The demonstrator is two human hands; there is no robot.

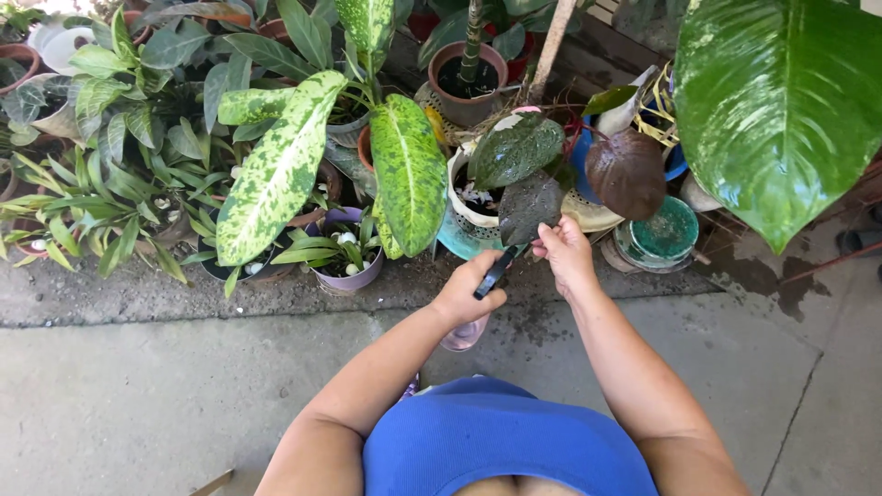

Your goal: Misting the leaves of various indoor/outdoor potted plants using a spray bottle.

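Two bare hands meet over rough grey concrete (pixel 138 386). Nearest, the left hand (pixel 467 292) is clenched around a slim black spray trigger (pixel 494 273) atop a clear pinkish bottle (pixel 462 334). Just beyond, the right hand (pixel 565 253) pinches the lower edge of a dark, wet, glossy leaf (pixel 528 208) between its fingertips. That leaf hangs from a plant in a white lattice pot (pixel 459 204). Farther back stand broad, yellow-speckled leaves (pixel 276 170) and a round terracotta pot (pixel 467 81).
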